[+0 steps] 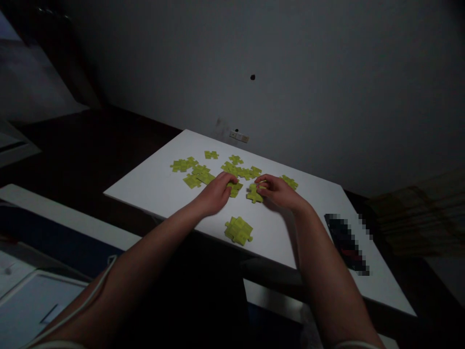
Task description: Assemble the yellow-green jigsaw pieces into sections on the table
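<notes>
- Yellow-green puzzle pieces are lying across the white tabletop (pixel 145 182), mostly in its middle and left part; a lone piece (pixel 211 154) is sitting towards the far edge, near the far left corner.
- The left hand (pixel 216 195) is resting palm down near the middle, its fingers curling over a left-hand piece (pixel 236 188); whether they are gripping it or only steadying it, I cannot tell.
- The right hand (pixel 281 192) is pinching a right-hand piece (pixel 254 194) between thumb and fingertips. It is holding it by one side, probably so that the side facing the left-hand piece is staying uncovered; a gap is showing between the two.
- The middle pieces (pixel 250 172) are lying just beyond both hands, probably within easy reach, and the left cluster (pixel 199 175) is spreading beside the left hand in an overlapping heap.
- A near cluster (pixel 239 230) is sitting by the near edge, between the forearms, perhaps set apart to leave the hands room. An outer group (pixel 289 182) is lying beyond the right hand, towards the far edge.
- Both forearms are reaching in over the near edge and converging; the left is slanting rightward, the right is angling leftward with its wrist bending inward.
- A blurred dark object (pixel 347 245) is lying near the right edge, away from the hands.
</notes>
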